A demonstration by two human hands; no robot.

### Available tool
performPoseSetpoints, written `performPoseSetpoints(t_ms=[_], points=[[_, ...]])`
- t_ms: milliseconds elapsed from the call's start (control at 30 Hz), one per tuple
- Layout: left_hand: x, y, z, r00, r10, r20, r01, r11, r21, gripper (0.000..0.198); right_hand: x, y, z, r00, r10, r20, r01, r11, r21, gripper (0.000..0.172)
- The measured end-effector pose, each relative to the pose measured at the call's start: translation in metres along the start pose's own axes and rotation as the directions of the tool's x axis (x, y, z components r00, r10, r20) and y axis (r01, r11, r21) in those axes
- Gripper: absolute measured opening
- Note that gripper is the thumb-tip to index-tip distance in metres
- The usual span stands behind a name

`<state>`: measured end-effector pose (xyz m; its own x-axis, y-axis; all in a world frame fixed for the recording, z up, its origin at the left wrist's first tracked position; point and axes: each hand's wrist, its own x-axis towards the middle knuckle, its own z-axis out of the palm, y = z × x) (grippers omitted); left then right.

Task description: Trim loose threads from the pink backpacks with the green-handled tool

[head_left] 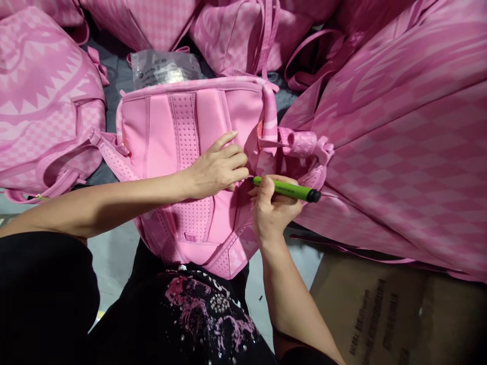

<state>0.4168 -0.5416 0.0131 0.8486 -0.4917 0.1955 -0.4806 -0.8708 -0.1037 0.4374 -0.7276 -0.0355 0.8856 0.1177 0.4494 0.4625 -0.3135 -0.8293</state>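
Note:
A pink backpack (163,132) lies back panel up against my body, with its padded, dotted strips showing. My left hand (218,165) rests on the panel right of the middle, its fingers bent and lightly pressed to the fabric near the side seam. Just to the right, my right hand (272,200) grips a green marker (287,189). The marker's black end points right, and its dark tip points left, close to my left fingertips. Whether the tip touches the fabric cannot be made out.
Pink checkered backpacks lie at the left (45,91) and along the back, and a large one (399,137) fills the right. A clear plastic bag (165,68) sits behind the middle backpack. A printed cardboard box (380,314) is at the lower right.

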Motion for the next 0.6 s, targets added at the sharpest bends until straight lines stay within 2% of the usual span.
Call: performPoseSetpoints(t_ms=[267, 400, 600], points=[[0.0002, 0.0002, -0.0002, 1.0, -0.008, 0.006, 0.008, 0.999, -0.036, 0.023, 0.0041, -0.0047, -0.0033, 0.998, -0.003, 0.055, 0.003, 1.0, -0.007, 0.03], [-0.0005, 0.0, 0.0016, 1.0, 0.006, -0.017, -0.005, 1.0, 0.001, 0.024, 0.0045, -0.0053, -0.0045, 0.999, -0.03, 0.036, 0.033, 0.997, -0.068, 0.031], [-0.0002, -0.0007, 0.0009, 0.997, 0.033, -0.071, -0.028, 0.997, 0.069, 0.023, 0.0043, -0.0053, -0.0046, 0.999, -0.003, 0.053, 0.007, 0.998, -0.07, 0.032]])
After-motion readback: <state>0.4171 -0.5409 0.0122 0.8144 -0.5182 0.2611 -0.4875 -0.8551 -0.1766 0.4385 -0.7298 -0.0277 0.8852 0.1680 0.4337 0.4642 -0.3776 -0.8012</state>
